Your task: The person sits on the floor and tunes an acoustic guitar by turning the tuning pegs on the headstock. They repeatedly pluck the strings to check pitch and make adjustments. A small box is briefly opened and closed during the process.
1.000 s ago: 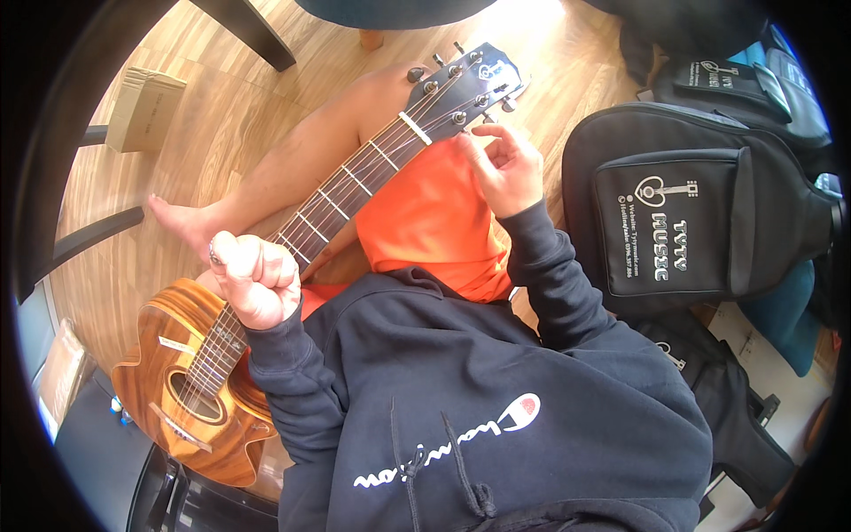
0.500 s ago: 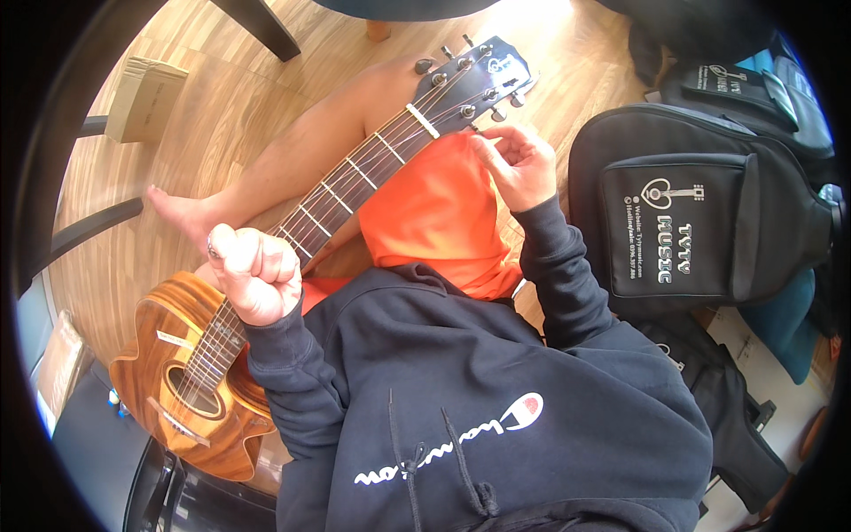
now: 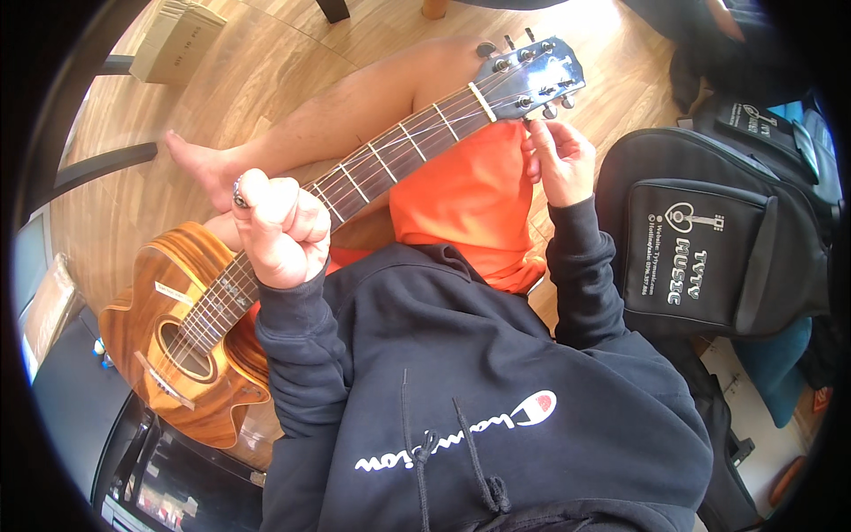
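Observation:
An acoustic guitar [image 3: 133,310] with a brown wood body lies across my lap, its neck running up to the right. My left hand [image 3: 282,226] is closed in a fist over the neck, with a silvery band at one finger. What the fist holds, if anything, is hidden. Beside the dark glossy headstock [image 3: 536,75], my right hand [image 3: 565,160] pinches a tuning peg [image 3: 529,119] on the near side, nearest the nut. Thin strings [image 3: 399,142] run along the fretboard, some standing off it at uneven angles.
Black padded gig bags [image 3: 700,248] stand on the right. A cardboard box [image 3: 177,43] sits on the wooden floor [image 3: 292,80] at the upper left, near dark furniture legs [image 3: 106,168]. A person's dark sleeve [image 3: 683,27] shows at the upper right. Black equipment [image 3: 168,479] lies lower left.
The view has shifted, so the headstock and my right hand appear farther right. My left fist sits higher and more to the right in the picture, still closed. My right hand keeps its pinch.

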The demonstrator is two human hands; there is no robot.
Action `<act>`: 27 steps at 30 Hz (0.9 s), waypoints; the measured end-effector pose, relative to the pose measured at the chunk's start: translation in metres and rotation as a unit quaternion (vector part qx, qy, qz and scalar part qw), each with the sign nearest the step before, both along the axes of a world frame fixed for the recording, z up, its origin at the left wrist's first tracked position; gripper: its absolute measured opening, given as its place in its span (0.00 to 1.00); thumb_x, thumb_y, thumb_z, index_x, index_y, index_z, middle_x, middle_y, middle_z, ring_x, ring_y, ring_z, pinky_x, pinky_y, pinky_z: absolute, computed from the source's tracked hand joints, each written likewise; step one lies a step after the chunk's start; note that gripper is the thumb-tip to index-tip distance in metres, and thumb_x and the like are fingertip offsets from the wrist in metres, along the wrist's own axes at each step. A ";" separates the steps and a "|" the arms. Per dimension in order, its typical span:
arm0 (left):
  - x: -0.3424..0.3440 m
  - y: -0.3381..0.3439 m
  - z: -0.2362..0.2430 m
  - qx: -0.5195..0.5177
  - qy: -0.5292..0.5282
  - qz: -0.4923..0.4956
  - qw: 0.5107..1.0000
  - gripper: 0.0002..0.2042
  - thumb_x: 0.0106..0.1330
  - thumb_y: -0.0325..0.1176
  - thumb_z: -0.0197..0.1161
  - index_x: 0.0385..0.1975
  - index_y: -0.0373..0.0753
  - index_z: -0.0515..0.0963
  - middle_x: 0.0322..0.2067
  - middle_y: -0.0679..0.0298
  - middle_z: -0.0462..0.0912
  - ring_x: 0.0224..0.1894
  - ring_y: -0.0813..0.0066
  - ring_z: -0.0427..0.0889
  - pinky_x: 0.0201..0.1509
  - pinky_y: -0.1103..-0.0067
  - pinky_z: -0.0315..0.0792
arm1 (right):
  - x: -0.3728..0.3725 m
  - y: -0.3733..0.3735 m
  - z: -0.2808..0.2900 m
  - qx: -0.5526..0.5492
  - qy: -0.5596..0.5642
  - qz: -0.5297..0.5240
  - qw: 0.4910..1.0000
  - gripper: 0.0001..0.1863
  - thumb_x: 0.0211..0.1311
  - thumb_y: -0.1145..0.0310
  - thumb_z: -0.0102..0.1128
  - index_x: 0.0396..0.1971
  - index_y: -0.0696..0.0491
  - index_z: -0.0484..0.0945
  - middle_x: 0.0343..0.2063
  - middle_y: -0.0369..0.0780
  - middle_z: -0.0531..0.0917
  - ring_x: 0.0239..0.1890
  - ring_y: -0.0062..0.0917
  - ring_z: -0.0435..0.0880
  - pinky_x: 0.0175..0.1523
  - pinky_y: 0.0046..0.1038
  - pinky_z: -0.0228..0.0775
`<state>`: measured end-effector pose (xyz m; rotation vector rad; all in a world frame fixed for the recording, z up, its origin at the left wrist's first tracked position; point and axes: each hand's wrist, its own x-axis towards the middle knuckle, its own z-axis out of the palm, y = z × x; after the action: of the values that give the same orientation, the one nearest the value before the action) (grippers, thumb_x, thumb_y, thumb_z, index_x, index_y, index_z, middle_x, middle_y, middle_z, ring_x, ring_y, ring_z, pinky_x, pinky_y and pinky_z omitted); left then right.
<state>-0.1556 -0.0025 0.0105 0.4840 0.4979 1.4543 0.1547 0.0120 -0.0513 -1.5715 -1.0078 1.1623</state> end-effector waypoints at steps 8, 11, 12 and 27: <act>0.002 -0.004 0.001 -0.027 -0.045 0.026 0.998 0.18 0.66 0.16 0.47 0.20 0.48 0.52 0.13 0.76 0.49 0.10 0.89 0.42 0.11 0.84 0.38 | 0.020 0.002 -0.011 -0.259 0.670 0.032 0.695 0.14 0.75 0.60 0.44 0.35 0.55 0.73 0.15 0.31 0.68 0.08 0.13 0.61 0.12 0.16 0.51; -0.003 -0.007 -0.008 -0.014 -0.027 0.012 0.999 0.17 0.68 0.20 0.52 0.23 0.49 0.55 0.15 0.77 0.51 0.12 0.90 0.43 0.12 0.85 0.39 | -0.004 0.000 0.017 -0.154 0.089 -0.006 0.984 0.16 0.75 0.60 0.46 0.34 0.56 0.76 0.14 0.33 0.73 0.09 0.13 0.65 0.13 0.16 0.55; -0.003 -0.007 -0.008 -0.013 -0.038 0.012 0.999 0.17 0.68 0.21 0.52 0.23 0.49 0.55 0.15 0.77 0.51 0.12 0.90 0.43 0.12 0.86 0.38 | -0.004 -0.001 0.014 -0.111 0.053 0.006 0.992 0.16 0.75 0.59 0.47 0.34 0.56 0.76 0.14 0.33 0.74 0.09 0.13 0.65 0.14 0.17 0.56; -0.001 -0.002 -0.006 0.011 -0.081 0.006 0.997 0.18 0.67 0.17 0.46 0.21 0.48 0.53 0.12 0.76 0.48 0.10 0.89 0.42 0.12 0.85 0.42 | -0.008 -0.005 -0.017 0.115 -0.106 0.056 0.986 0.16 0.76 0.58 0.44 0.35 0.54 0.74 0.16 0.33 0.74 0.09 0.14 0.64 0.14 0.19 0.54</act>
<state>-0.1565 -0.0047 0.0044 0.3772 0.3554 1.4992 0.1468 0.0072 -0.0687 -1.4885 -1.3356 0.9270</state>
